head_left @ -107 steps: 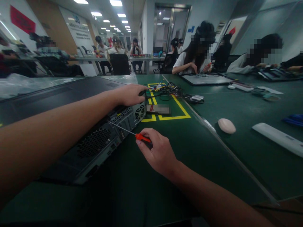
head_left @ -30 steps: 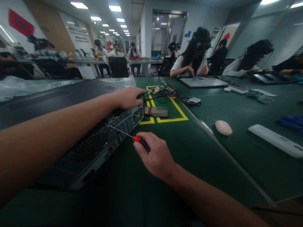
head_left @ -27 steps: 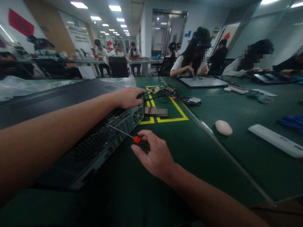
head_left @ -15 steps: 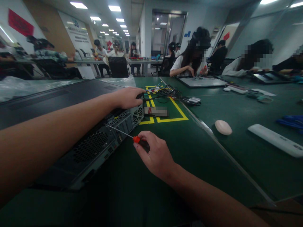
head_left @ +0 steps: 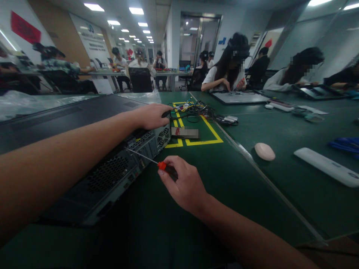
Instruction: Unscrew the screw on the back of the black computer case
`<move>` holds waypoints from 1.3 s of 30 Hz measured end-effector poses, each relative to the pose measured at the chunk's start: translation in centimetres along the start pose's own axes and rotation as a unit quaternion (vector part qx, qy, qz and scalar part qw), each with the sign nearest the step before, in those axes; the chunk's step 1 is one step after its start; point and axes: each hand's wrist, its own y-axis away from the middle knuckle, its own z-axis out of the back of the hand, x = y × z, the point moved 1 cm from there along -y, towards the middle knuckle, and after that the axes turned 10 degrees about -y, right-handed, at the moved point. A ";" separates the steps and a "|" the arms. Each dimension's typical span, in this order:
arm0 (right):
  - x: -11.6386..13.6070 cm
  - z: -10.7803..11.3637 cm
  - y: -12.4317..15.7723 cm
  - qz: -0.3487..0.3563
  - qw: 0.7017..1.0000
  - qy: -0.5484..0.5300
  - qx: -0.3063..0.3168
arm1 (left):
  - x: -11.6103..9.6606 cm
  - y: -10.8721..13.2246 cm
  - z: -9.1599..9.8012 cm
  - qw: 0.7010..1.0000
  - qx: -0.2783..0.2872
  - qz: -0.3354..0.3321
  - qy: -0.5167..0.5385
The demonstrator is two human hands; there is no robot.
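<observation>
A black computer tower case point(head_left: 73, 116) lies on its side at the left, its rear panel with vents and slots facing me. My left hand point(head_left: 154, 116) is closed over the far rear corner of the case, with a dark part showing between thumb and finger; the fingertips are partly hidden. My right hand point(head_left: 183, 181) grips a screwdriver point(head_left: 162, 166) by its handle, red at the front end. The thin metal shaft points left and up, and its tip meets the rear panel near the slots. Exactly what the tip touches is too small to tell.
Beyond the case lie a tangle of cables point(head_left: 199, 108) and a small labelled box point(head_left: 185, 132) near yellow tape point(head_left: 206, 141). A pale computer mouse point(head_left: 264, 151) and a long white device point(head_left: 327, 166) sit at the right. Clear plastic wrap point(head_left: 33, 101) lies behind the case. Co-workers sit opposite.
My hands, the screwdriver and the case look almost the same. Across the table, a co-worker's hand with something red has shifted slightly.
</observation>
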 end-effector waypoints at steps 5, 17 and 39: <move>-0.1 0.0 0.0 0.007 1.000 0.001 -0.005 | -0.2 0.1 0.2 1.000 0.002 0.001 -0.006; 0.2 0.2 -0.1 0.026 0.999 0.041 -0.013 | -0.2 0.1 0.3 1.000 0.007 -0.004 0.005; 0.1 0.2 -0.1 0.009 1.000 0.026 0.011 | -0.3 0.2 0.3 1.000 0.005 0.003 0.004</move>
